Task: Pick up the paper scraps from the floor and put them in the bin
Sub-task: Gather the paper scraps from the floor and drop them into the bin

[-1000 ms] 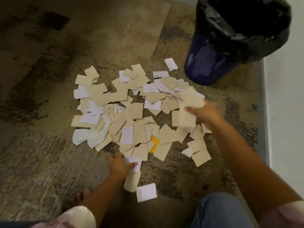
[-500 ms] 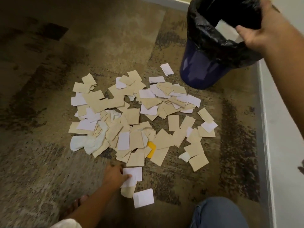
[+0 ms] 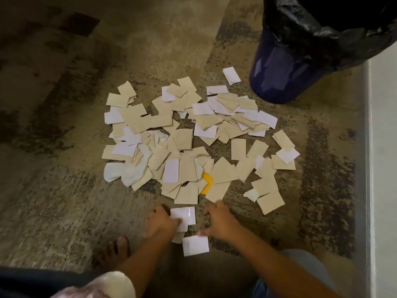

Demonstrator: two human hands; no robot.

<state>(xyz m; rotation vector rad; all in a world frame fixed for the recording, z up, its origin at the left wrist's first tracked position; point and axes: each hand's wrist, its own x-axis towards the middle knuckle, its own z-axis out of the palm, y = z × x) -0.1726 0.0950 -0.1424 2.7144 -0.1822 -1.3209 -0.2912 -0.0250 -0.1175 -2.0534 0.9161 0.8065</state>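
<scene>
A wide pile of tan and white paper scraps covers the mottled carpet, with one yellow piece near its front. The dark blue bin, lined with a black bag, stands at the top right behind the pile. My left hand is low at the pile's near edge and pinches a few white scraps under its thumb. My right hand is beside it with fingers spread over the carpet. Its thumb touches the top edge of a single white scrap lying flat.
A crumpled white tissue lies at the pile's left front. My bare foot is on the carpet at lower left and my jeans-clad knee at lower right. A white wall and baseboard run along the right.
My right hand has come down from the bin's rim to the carpet beside my left hand. The scraps it carried a second ago are no longer in it. My left hand keeps its white scraps.
</scene>
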